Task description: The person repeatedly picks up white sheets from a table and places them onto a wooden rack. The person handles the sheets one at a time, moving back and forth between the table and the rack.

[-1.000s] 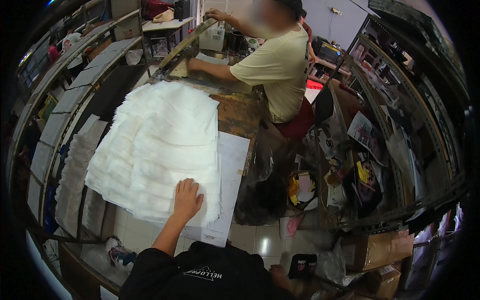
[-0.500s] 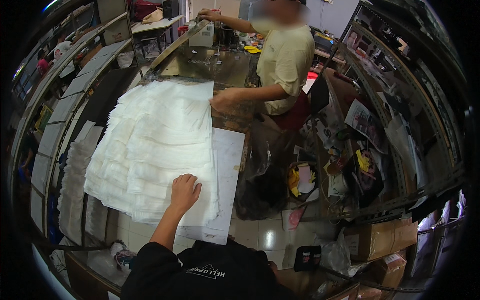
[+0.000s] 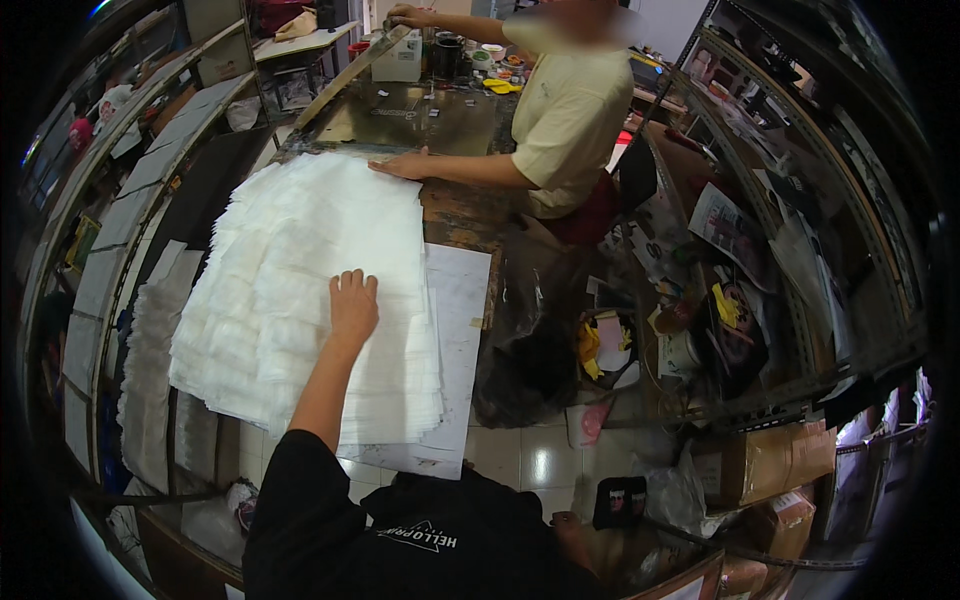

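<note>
Left hand [image 3: 353, 305] on fanned white sheet stack [image 3: 275, 290] atop bench [image 3: 462, 222]; fingers half-curled, slightly apart, grip unclear. Right hand [image 3: 568, 533] low at side, fingers' state indiscernible. Light touch should stop stack sliding.

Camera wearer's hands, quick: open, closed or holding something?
Left hand: palm down on white sheets; grip unclear.
Right hand: low in view; open or closed unclear.
</note>
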